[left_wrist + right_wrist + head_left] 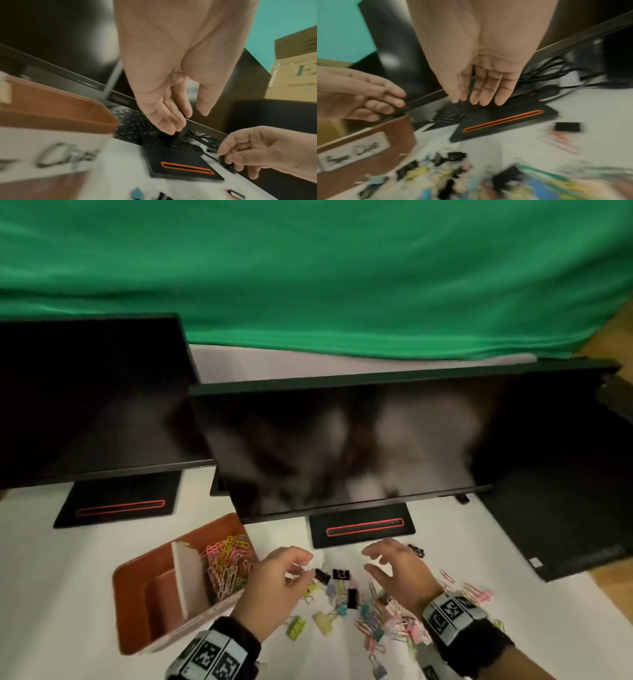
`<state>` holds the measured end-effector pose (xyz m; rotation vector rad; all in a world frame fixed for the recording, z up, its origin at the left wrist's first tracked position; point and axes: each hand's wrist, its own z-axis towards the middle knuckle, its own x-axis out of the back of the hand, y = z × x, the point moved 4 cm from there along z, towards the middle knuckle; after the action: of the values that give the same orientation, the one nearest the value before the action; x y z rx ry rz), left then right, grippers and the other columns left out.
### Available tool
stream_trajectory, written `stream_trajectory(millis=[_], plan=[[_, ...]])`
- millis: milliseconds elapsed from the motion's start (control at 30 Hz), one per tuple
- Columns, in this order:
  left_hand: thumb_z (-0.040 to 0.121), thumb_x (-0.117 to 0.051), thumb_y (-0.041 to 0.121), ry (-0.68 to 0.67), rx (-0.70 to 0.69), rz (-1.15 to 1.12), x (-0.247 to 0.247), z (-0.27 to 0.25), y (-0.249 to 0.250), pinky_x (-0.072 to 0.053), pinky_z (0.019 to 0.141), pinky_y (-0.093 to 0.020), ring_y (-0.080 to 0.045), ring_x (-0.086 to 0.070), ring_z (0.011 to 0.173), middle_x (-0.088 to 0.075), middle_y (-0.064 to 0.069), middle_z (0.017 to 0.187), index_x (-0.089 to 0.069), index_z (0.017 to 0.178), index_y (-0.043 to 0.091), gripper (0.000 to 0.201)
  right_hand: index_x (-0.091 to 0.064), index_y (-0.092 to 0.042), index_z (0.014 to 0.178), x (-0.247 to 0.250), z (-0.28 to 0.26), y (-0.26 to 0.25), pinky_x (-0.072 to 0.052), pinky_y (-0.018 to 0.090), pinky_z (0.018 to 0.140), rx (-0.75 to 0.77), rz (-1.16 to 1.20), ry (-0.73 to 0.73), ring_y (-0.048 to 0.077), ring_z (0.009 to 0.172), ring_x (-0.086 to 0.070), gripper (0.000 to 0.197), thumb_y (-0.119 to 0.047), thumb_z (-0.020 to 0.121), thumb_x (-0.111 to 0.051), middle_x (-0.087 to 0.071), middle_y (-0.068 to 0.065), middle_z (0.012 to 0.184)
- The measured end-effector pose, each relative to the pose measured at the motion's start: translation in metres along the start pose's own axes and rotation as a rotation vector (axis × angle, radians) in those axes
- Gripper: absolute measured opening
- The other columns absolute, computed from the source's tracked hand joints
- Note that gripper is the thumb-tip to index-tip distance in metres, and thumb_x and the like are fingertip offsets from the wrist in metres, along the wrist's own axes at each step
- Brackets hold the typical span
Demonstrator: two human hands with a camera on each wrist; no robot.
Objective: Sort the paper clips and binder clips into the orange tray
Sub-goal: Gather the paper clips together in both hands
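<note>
From the head view, both hands are hovering over the scatter on the white desk; the left hand point(274, 587) is hanging with fingers loosely bent and nothing visibly in them, though blur is hiding the fingertips; the right hand point(399, 571) is spreading wide, fingers apart, gripping nothing. The black binder clips point(337, 575) are lying right between the two hands, just ahead of the left fingertips; the coloured binder clips point(323, 623) and loose paper clips point(474, 590) are trailing off nearer the person and out to the right. The orange tray point(137, 587) is sitting to the left, with a heap of paper clips already in its far compartment; so my read is that the left hand is the nearer one for the carry, the tray being just beside its wrist.

Down on the left wrist view, the left hand point(171, 83) is pointing fingers down, relaxed and empty; the tray wall point(56, 106) is looming close on the left; the right hand point(267, 148) is coming in from the right, fingers curling, and whether it is touching anything I cannot tell.

On the right wrist view, the right hand point(481, 75) is holding its fingers straight and side by side, nothing in them; the clip pile point(447, 174) is sprawling below, badly smeared; the tray is lying off to the left, beyond the left hand point(363, 97).
</note>
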<state>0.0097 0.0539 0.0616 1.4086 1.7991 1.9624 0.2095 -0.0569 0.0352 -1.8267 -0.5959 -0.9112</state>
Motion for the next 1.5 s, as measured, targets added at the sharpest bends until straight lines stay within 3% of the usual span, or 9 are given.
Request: stream_trajectory(millis=[233,400,533,700,967,1100,1200,1300,1500], plan=[[0.085,-0.062,0.026,-0.228,-0.03,0.127,-0.112,0.048,0.036,-0.041,0.078,-0.006,-0.001,-0.053,0.097,-0.048,0.012,0.115,-0.048,0.121,0.03,0.039,-0.052,-0.03,0.126,0.036,-0.003,0.108,-0.04,0.029,0.101,-0.221,-0.047,-0.022,0.018,0.117,-0.05,0.043,-0.03,0.084,-0.061,-0.05,-0.005,0.127],[0.085,-0.06,0.026,-0.313,-0.006,0.299,-0.167,0.084,0.043,-0.043,0.096,-0.027,-0.012,-0.05,0.113,-0.041,0.006,0.129,-0.04,0.133,0.026,0.051,-0.057,-0.036,0.112,0.026,0.027,0.125,-0.044,0.033,0.097,-0.135,-0.043,-0.151,0.019,0.109,-0.054,0.033,-0.034,0.08,-0.06,-0.053,-0.004,0.118],[0.084,-0.059,0.023,-0.364,0.004,0.405,-0.194,0.103,0.043,-0.042,0.099,-0.032,-0.018,-0.047,0.118,-0.038,0.005,0.132,-0.037,0.135,0.027,0.055,-0.068,-0.031,0.095,0.029,0.038,0.139,-0.045,0.028,0.092,-0.095,0.022,-0.15,0.018,0.097,-0.057,0.018,-0.023,0.08,-0.062,-0.057,-0.002,0.104],[0.083,-0.06,0.023,-0.356,-0.04,0.501,-0.211,0.113,0.048,-0.039,0.102,-0.031,-0.015,-0.042,0.121,-0.036,0.011,0.136,-0.035,0.136,0.029,0.059,-0.067,-0.018,0.093,0.059,0.034,0.171,-0.044,0.016,0.075,-0.113,0.155,-0.034,0.011,0.076,-0.058,0.009,-0.018,0.087,-0.061,-0.052,-0.006,0.093],[0.082,-0.064,0.017,-0.41,-0.144,0.602,-0.234,0.123,0.053,-0.035,0.105,-0.029,-0.018,-0.038,0.123,-0.037,0.009,0.138,-0.039,0.137,0.026,0.061,-0.061,-0.021,0.098,0.08,0.02,0.209,-0.047,0.019,0.078,-0.2,0.183,0.006,0.01,0.083,-0.059,0.009,-0.02,0.089,-0.059,-0.057,-0.004,0.106],[0.084,-0.061,0.01,-0.386,-0.131,0.527,-0.234,0.121,0.046,-0.04,0.099,-0.029,-0.015,-0.045,0.11,-0.048,0.006,0.12,-0.054,0.123,0.021,0.041,-0.058,-0.028,0.108,0.083,0.006,0.211,-0.044,0.023,0.092,-0.131,0.033,0.088,0.012,0.101,-0.051,0.026,-0.031,0.083,-0.066,-0.049,-0.007,0.114],[0.086,-0.058,0.009,-0.341,-0.12,0.511,-0.23,0.117,0.041,-0.039,0.093,-0.02,-0.015,-0.05,0.104,-0.052,0.004,0.113,-0.059,0.117,0.019,0.033,-0.055,-0.027,0.115,0.073,-0.009,0.19,-0.044,0.028,0.095,0.015,0.032,-0.061,0.011,0.107,-0.05,0.036,-0.034,0.081,-0.067,-0.05,-0.006,0.116],[0.086,-0.058,0.007,-0.315,-0.098,0.485,-0.228,0.116,0.039,-0.035,0.085,-0.015,-0.014,-0.053,0.101,-0.056,0.002,0.109,-0.062,0.111,0.017,0.027,-0.046,-0.025,0.128,0.047,-0.018,0.181,-0.046,0.034,0.097,-0.001,-0.088,-0.274,0.017,0.114,-0.046,0.052,-0.029,0.081,-0.068,-0.045,-0.003,0.126],[0.087,-0.057,0.011,-0.274,0.003,0.473,-0.225,0.116,0.036,-0.045,0.083,-0.02,-0.013,-0.058,0.095,-0.062,0.0,0.104,-0.06,0.108,0.015,0.021,-0.053,-0.017,0.123,0.03,-0.009,0.182,-0.047,0.033,0.094,-0.131,-0.019,-0.233,0.022,0.11,-0.055,0.037,-0.011,0.087,-0.058,-0.056,0.006,0.122]])
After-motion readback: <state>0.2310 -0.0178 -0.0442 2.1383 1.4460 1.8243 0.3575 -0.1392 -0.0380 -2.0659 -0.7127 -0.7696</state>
